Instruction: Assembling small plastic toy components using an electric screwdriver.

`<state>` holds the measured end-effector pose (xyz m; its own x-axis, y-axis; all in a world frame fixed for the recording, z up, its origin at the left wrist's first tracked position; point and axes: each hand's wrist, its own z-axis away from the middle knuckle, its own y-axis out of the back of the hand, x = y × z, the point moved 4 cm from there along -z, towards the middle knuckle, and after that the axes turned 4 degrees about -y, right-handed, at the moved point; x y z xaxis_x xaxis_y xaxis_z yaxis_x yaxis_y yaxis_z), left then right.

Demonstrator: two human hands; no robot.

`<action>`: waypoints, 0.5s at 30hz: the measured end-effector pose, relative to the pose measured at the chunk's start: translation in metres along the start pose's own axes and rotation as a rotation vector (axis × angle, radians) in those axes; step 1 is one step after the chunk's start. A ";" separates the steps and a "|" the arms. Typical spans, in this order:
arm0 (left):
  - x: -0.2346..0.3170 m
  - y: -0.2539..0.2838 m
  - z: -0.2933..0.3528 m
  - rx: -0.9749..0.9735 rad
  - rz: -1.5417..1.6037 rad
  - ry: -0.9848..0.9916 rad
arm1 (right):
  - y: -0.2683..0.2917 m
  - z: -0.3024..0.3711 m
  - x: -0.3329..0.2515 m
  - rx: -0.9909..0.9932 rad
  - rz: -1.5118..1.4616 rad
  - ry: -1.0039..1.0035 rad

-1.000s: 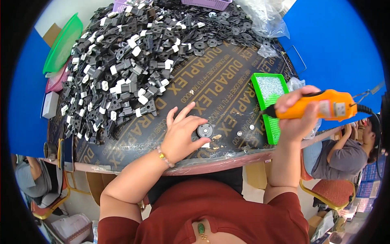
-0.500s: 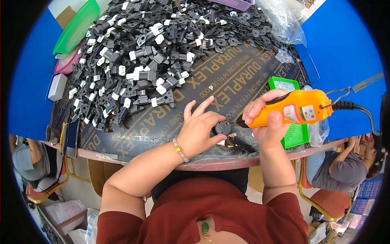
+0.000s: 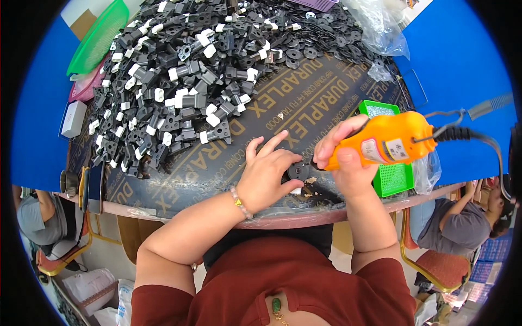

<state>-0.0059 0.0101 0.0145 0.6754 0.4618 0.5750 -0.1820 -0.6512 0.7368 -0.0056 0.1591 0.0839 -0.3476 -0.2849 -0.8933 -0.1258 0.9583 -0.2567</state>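
Observation:
My left hand [image 3: 265, 176] lies low over the dark tabletop, thumb and forefinger closed around the sides of a small black round plastic part [image 3: 297, 172]. Its other fingers stretch away over the board. A bit of white [image 3: 296, 190] shows under the thumb. In my right hand [image 3: 350, 168] is an orange electric screwdriver [image 3: 389, 139], held nearly level with its cable leading off to the right. The tool's dark nose points left, close to the round part; whether its bit touches the part I cannot make out.
A big heap of black plastic parts with white ends [image 3: 179, 81] covers the far left. Black discs [image 3: 326, 32] lie at the far middle. Right of my hands stand green trays [image 3: 394, 182], one holding small metallic pieces, and clear plastic bags [image 3: 375, 32]. Other people sit at both sides.
My right hand has shifted a little to the left with the screwdriver, bringing its nose nearer the round part. My left hand keeps its place.

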 end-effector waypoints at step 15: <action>-0.001 -0.001 0.002 0.006 -0.015 -0.014 | 0.043 -0.009 -0.033 -0.004 0.011 0.179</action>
<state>-0.0046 0.0090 0.0122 0.6880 0.4630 0.5588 -0.1677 -0.6477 0.7432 -0.0083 0.2093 0.1054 -0.5088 -0.2745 -0.8160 -0.1243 0.9613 -0.2459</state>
